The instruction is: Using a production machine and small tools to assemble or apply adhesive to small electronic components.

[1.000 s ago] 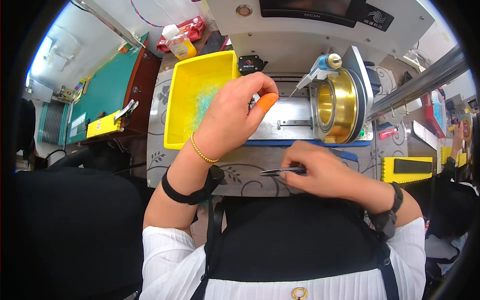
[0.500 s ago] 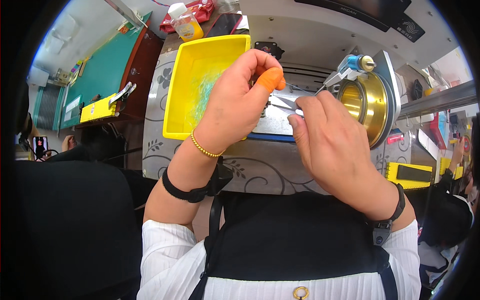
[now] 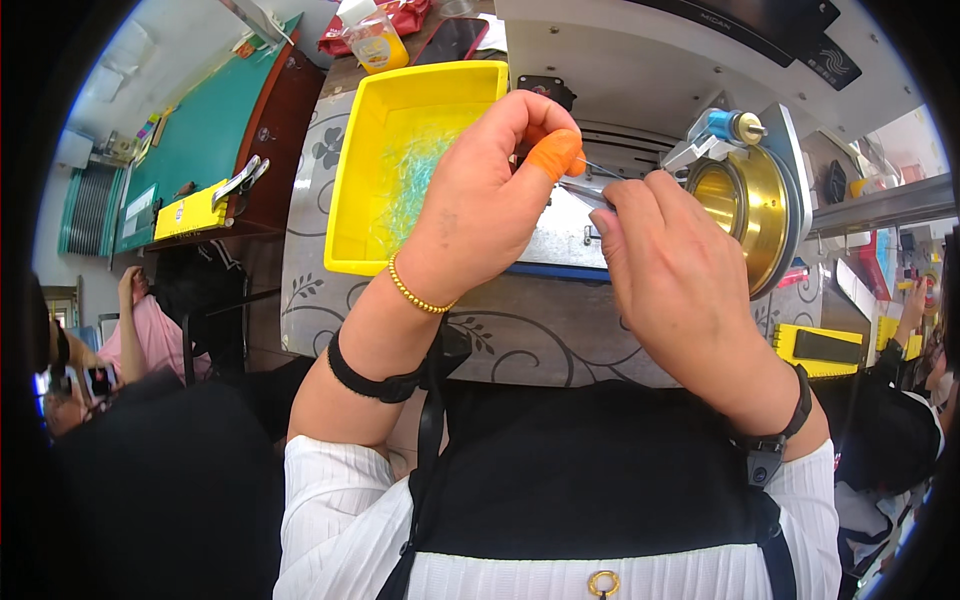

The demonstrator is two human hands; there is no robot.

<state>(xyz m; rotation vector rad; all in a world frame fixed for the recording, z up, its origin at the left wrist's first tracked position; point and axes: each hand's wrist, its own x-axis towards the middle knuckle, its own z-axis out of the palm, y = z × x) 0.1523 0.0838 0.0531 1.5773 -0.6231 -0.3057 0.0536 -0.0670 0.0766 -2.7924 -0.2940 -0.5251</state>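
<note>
Now the left hand (image 3: 485, 195) pinches a thin strand (image 3: 603, 169) over the plate (image 3: 562, 238); the right hand (image 3: 672, 270) grips a metal tool (image 3: 584, 192) near it. A loose pinch could let the strand slip.

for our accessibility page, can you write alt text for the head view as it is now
A person's left hand, its thumb in an orange cover, pinches a thin strand while the right hand holds a metal tool close by. At left is a yellow bin of pale green strands; at right, a gold ring.
</note>
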